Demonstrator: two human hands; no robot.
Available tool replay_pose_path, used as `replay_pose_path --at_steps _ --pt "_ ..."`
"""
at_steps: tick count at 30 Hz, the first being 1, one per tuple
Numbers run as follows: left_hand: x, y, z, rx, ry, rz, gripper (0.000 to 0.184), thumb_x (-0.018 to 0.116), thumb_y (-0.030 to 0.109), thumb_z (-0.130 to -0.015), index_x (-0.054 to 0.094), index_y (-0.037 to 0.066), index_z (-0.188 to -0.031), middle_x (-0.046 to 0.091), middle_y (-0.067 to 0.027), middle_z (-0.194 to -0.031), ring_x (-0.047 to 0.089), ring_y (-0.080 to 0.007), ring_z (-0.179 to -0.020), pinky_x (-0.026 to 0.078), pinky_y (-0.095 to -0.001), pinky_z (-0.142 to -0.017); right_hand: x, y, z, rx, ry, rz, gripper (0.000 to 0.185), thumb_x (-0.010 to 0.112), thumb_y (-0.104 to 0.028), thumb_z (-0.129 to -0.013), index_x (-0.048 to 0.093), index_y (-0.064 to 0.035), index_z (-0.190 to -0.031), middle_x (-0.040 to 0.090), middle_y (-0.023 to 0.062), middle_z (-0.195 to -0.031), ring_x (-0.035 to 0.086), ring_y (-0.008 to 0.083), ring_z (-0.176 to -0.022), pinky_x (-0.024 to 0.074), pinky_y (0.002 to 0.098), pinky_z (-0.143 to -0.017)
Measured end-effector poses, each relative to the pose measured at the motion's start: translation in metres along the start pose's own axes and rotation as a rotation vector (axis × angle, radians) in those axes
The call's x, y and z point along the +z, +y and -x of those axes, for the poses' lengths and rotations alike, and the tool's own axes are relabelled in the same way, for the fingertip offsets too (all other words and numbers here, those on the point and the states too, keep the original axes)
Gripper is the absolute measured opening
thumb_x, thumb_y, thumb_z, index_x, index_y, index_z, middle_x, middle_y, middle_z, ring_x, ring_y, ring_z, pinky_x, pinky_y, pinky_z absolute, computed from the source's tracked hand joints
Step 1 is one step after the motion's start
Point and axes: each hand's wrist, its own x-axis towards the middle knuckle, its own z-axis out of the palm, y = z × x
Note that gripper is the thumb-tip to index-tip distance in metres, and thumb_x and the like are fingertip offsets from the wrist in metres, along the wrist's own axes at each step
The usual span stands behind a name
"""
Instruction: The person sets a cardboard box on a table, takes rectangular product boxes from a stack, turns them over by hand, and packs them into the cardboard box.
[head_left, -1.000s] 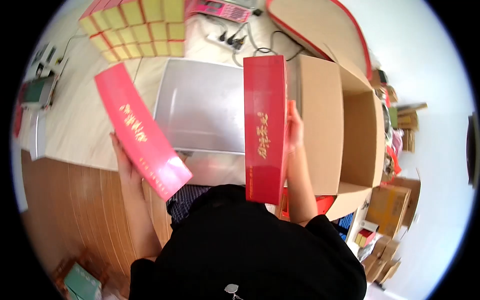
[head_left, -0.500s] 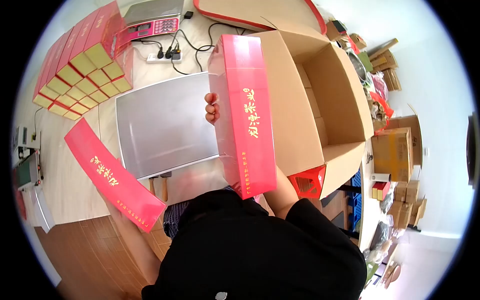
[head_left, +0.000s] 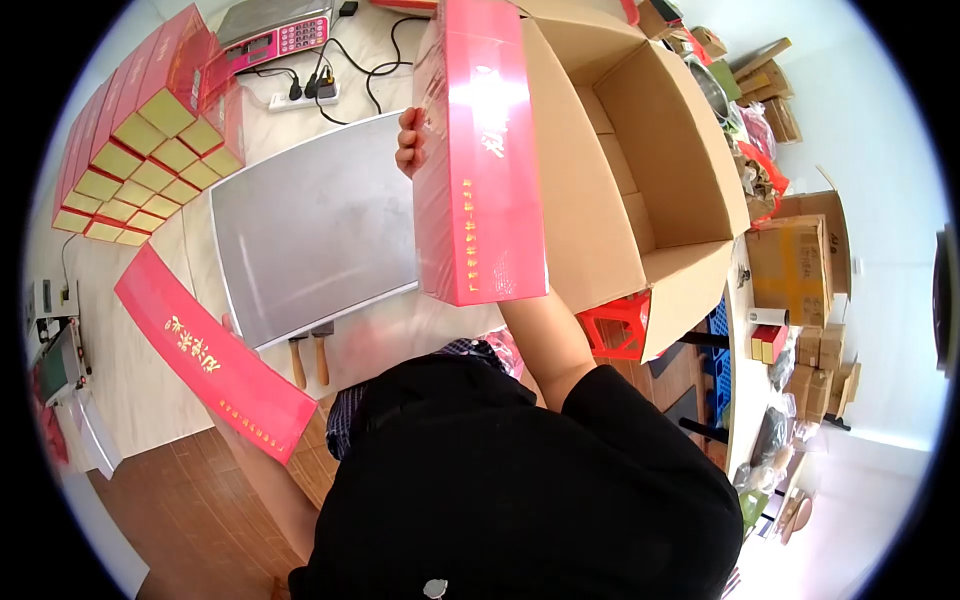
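Observation:
A long red box with gold lettering (head_left: 482, 180), with shiny clear film along its side, is held upright in my right hand (head_left: 408, 142). The fingertips curl round its left side, and the box hides the rest of the hand. On the left, a second long red box with gold lettering (head_left: 215, 360) lies slantwise over my left hand (head_left: 228, 323). Only a fingertip shows at its upper edge; the forearm runs up beneath it. Just right of the upright box stands an open cardboard carton (head_left: 690, 150), its flaps spread.
Several red boxes with yellow ends (head_left: 135, 165) are stacked at the far left. Beside them are a scale (head_left: 280, 40) and a power strip (head_left: 300, 95) with cables. A grey metal plate (head_left: 310, 220) lies on the table, with two wooden-handled tools (head_left: 320, 360) below it.
The upright box in my right hand has moved up in the view, away from my body. The left box has shifted slightly left. The whole scene has drifted a little as the camera moved.

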Motion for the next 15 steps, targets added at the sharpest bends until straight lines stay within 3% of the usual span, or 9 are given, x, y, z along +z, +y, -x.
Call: replay_pose_path --at_steps 3,7,9,11,12,13,15 --pt "0.010 -0.010 0.005 0.018 -0.007 -0.017 0.063 0.052 0.041 -0.095 0.031 0.012 -0.147 0.051 -0.0147 -0.133 0.049 -0.0331 -0.119 0.036 -0.0465 -0.105 -0.013 -0.004 -0.004 0.012 -0.007 -0.044 0.044 0.062 -0.023 -0.091 0.048 0.0088 -0.118 0.055 0.0127 -0.101 0.055 0.0206 -0.090 0.0478 0.0297 -0.086" --pt "0.028 -0.024 0.008 0.101 0.070 0.008 0.065 0.056 0.039 -0.093 0.032 0.010 -0.146 0.053 -0.0132 -0.129 0.050 -0.0318 -0.115 0.040 -0.0444 -0.100 -0.034 -0.013 -0.014 0.000 -0.043 -0.052 0.046 0.062 -0.030 -0.090 0.050 0.0042 -0.119 0.055 0.0128 -0.099 0.055 0.0222 -0.090 0.0504 0.0321 -0.081" --pt "0.027 -0.015 0.001 -0.186 -0.275 -0.077 0.070 0.061 0.038 -0.090 0.031 0.008 -0.146 0.054 -0.0123 -0.125 0.051 -0.0290 -0.108 0.041 -0.0428 -0.096 -0.002 -0.010 0.009 -0.143 0.154 0.226 0.051 0.053 -0.049 -0.092 0.055 -0.0052 -0.118 0.060 0.0159 -0.104 0.059 0.0256 -0.094 0.0547 0.0404 -0.070" --pt "0.035 -0.022 0.019 0.038 -0.171 -0.194 0.071 0.062 0.037 -0.090 0.031 0.007 -0.146 0.053 -0.0126 -0.125 0.051 -0.0288 -0.109 0.041 -0.0423 -0.097 -0.004 -0.016 0.004 -0.253 0.393 0.592 0.060 0.049 -0.058 -0.091 0.054 -0.0080 -0.125 0.062 0.0112 -0.117 0.061 0.0250 -0.100 0.0508 0.0443 -0.088" --pt "0.042 -0.031 0.027 0.184 -0.099 -0.268 0.071 0.062 0.037 -0.090 0.031 0.006 -0.145 0.053 -0.0128 -0.125 0.051 -0.0287 -0.109 0.041 -0.0420 -0.097 -0.010 -0.027 0.005 -0.003 0.143 0.413 0.061 0.050 -0.055 -0.093 0.050 -0.0083 -0.132 0.058 0.0090 -0.127 0.058 0.0250 -0.110 0.0461 0.0437 -0.097" --pt "0.050 -0.036 0.035 0.312 -0.037 -0.347 0.071 0.062 0.036 -0.090 0.031 0.006 -0.145 0.053 -0.0130 -0.125 0.051 -0.0286 -0.110 0.041 -0.0418 -0.097 0.001 -0.017 -0.002 -0.268 0.305 0.740 0.062 0.050 -0.052 -0.094 0.045 -0.0077 -0.137 0.051 0.0094 -0.135 0.057 0.0246 -0.112 0.0461 0.0437 -0.098" --pt "0.063 -0.042 0.043 0.530 0.071 -0.472 0.071 0.063 0.036 -0.089 0.031 0.005 -0.145 0.052 -0.0133 -0.126 0.051 -0.0284 -0.111 0.041 -0.0413 -0.098 0.033 0.013 -0.008 -0.144 0.249 1.053 0.065 0.057 -0.047 -0.092 0.041 -0.0046 -0.139 0.051 0.0096 -0.133 0.055 0.0235 -0.115 0.0449 0.0416 -0.100"
